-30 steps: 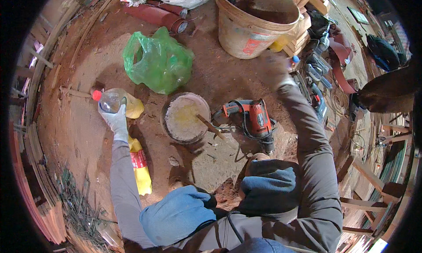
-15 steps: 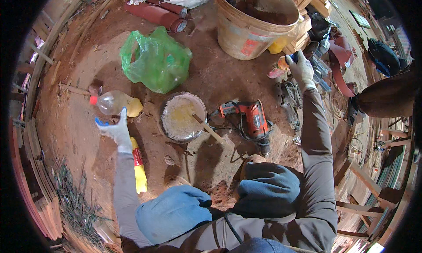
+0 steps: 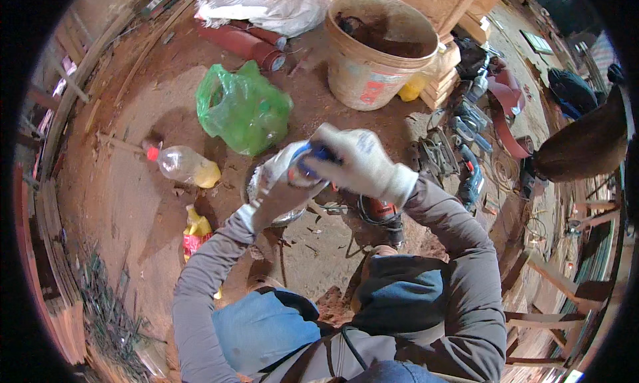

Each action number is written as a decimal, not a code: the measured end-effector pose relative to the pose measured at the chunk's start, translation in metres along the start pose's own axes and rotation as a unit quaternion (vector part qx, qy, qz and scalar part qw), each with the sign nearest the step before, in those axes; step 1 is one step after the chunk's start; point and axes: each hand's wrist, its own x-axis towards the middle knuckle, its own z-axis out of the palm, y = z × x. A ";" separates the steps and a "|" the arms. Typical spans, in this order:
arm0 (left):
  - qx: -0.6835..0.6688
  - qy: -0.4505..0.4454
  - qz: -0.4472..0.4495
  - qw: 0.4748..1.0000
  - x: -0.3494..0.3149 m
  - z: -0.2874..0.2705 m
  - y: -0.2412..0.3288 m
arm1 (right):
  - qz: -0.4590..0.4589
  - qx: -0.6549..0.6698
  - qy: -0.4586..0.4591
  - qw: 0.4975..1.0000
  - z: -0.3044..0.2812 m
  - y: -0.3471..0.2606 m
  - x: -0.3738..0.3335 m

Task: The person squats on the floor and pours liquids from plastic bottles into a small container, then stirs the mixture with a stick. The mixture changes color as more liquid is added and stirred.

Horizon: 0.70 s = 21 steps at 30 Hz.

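Note:
Both my hands, in white gloves with blue palms, meet in front of me above the round tub of pale mix (image 3: 289, 218), covering most of it. My left hand (image 3: 283, 187) is curled with its palm side toward the right one. My right hand (image 3: 366, 165) is closed, its fingers reaching over the left. Whatever lies between them is hidden by the gloves and blur. Just beyond the hands sits a green plastic bag (image 3: 246, 113). An orange-red power drill (image 3: 381, 210) lies below my right wrist, partly covered.
At left lie a clear red-capped bottle with yellow contents (image 3: 190, 167) and a yellow bottle with a red label (image 3: 196, 233). A big dirty bucket (image 3: 369, 70) stands ahead, red rolls (image 3: 243, 45) to its left. Power tools (image 3: 471, 177) and a sanding belt (image 3: 509, 113) are at right.
My hands were far apart, the left by the clear bottle, the right out by the tools at right. Both have come together over the tub.

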 end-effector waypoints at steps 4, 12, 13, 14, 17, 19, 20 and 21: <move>-0.005 -0.105 0.091 0.990 -0.021 -0.024 0.026 | -0.079 0.058 -0.032 0.995 0.021 -0.016 -0.020; -0.099 -0.146 -0.105 0.979 -0.062 -0.030 0.022 | -0.156 -0.133 0.000 0.979 0.048 -0.021 -0.022; 0.006 -0.056 -0.079 0.995 -0.075 -0.012 -0.004 | -0.136 -0.207 0.016 0.969 0.053 -0.019 -0.016; 0.084 0.107 -0.058 0.989 -0.091 0.004 -0.022 | -0.092 -0.201 -0.015 0.975 0.056 -0.024 -0.007; 0.114 0.110 -0.045 0.986 -0.080 0.007 -0.019 | 0.002 -0.183 -0.057 0.982 0.053 -0.030 0.004; 0.157 0.039 0.023 0.987 -0.082 -0.012 -0.007 | -0.053 -0.128 -0.025 0.990 0.045 -0.034 -0.006; 0.099 -0.071 0.055 0.991 -0.076 -0.025 0.011 | -0.085 -0.097 -0.033 0.991 0.041 -0.039 -0.008; 0.039 -0.183 0.067 0.980 -0.071 -0.042 0.032 | -0.163 -0.098 -0.079 0.979 0.032 -0.050 -0.005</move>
